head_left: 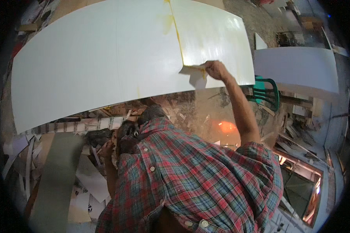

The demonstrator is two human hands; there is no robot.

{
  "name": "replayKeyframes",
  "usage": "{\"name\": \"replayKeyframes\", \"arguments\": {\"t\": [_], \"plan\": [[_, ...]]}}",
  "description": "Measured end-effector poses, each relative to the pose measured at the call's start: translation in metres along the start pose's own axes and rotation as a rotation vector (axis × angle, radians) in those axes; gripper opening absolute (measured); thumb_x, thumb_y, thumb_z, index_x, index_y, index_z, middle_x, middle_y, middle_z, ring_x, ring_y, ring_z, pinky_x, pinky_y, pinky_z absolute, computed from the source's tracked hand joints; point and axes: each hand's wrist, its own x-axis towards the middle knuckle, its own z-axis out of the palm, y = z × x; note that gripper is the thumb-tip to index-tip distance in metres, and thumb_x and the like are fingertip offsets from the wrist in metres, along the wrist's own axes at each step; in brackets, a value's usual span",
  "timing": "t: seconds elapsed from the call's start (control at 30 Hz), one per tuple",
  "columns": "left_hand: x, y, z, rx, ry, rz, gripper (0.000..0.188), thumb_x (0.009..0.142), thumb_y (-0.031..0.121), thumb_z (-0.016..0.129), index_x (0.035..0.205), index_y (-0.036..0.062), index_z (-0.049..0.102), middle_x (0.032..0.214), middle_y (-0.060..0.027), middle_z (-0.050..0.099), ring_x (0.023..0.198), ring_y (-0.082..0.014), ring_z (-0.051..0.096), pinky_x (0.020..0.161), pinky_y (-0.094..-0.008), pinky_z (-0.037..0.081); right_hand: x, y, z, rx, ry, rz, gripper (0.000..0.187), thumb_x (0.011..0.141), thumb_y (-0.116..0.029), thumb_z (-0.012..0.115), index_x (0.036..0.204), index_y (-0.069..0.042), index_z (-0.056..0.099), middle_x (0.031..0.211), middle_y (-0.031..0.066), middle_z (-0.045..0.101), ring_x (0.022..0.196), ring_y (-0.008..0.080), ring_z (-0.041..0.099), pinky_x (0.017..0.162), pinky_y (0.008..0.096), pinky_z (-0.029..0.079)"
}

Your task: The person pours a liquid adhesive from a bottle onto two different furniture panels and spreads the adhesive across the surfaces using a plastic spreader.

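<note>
My right hand (pixel 216 70) is closed around a thin flat spreader (pixel 193 66) and presses it to a large white sheet (pixel 74 58). Yellow glue gathers along the spreader's edge. From there a yellow glue line (pixel 176 29) runs to the sheet's far edge. Right of that line the surface looks glossy and streaked with pale yellow; the left side looks mostly plain. My left hand (pixel 108 149) hangs low beside my plaid shirt, near the sheet's near edge. Its fingers look curled by something tan, partly hidden and too dark to make out.
A green plastic chair (pixel 266 93) stands by the sheet's right end, near another white panel (pixel 295 70). Offcuts and scraps (pixel 91 174) lie below left, beside a long grey-green board (pixel 52 182). A framed piece (pixel 301 186) lies at lower right.
</note>
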Motion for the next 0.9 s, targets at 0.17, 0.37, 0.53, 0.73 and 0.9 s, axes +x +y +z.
{"name": "replayKeyframes", "arguments": {"t": [0.17,0.37,0.53,0.73,0.9], "plan": [[0.002,-0.039,-0.021,-0.046,-0.012,-0.051,0.038,0.098,0.031,0.053,0.124,0.0047,0.062,0.11,-0.0137,0.069,0.087,-0.0247,0.069,0.068,-0.0377,0.053,-0.11,0.006,0.053,-0.139,-0.21,0.114,0.022,0.084,-0.017,0.057,0.079,0.003,0.064,0.073,0.0257,0.061,0.065,0.0381,0.059,0.063,0.0449,0.049],[0.004,-0.043,-0.009,-0.098,0.029,-0.037,0.039,0.098,0.033,0.054,0.124,0.0048,0.063,0.111,-0.0139,0.069,0.087,-0.0257,0.069,0.067,-0.0384,0.053,-0.154,0.006,0.06,0.622,0.214,0.316,0.025,0.083,-0.018,0.06,0.093,0.003,0.07,0.08,0.0098,0.068,0.083,0.0211,0.064,0.075,0.039,0.05],[0.016,0.006,0.004,-0.091,0.048,0.042,0.039,0.098,0.033,0.054,0.123,0.0049,0.063,0.111,-0.0142,0.069,0.087,-0.0266,0.069,0.067,-0.0391,0.053,-0.027,-0.002,-0.052,0.956,0.306,0.148,0.029,0.086,-0.016,0.056,0.098,0.008,0.067,0.086,0.0106,0.068,0.078,0.0176,0.063,0.071,0.0339,0.05],[0.032,0.061,0.011,0.284,0.129,0.334,0.04,0.097,0.034,0.054,0.123,0.0051,0.063,0.111,-0.0145,0.068,0.086,-0.0276,0.068,0.066,-0.0399,0.053,0.201,-0.061,-0.111,0.478,0.407,-0.357,0.026,0.087,-0.006,0.05,0.107,0.002,0.065,0.084,0.0101,0.067,0.074,0.0155,0.058,0.068,0.0314,0.047],[0.005,0.086,0.031,0.767,0.177,0.389,0.038,0.096,0.029,0.055,0.126,0.0055,0.061,0.112,-0.0149,0.068,0.086,-0.0278,0.068,0.065,-0.0404,0.053,0.32,-0.11,-0.081,0.018,0.533,-0.46,0.044,0.084,-0.003,0.052,0.126,-0.013,0.063,0.121,0.0164,0.064,0.106,0.034,0.064,0.088,0.0434,0.052]]}}
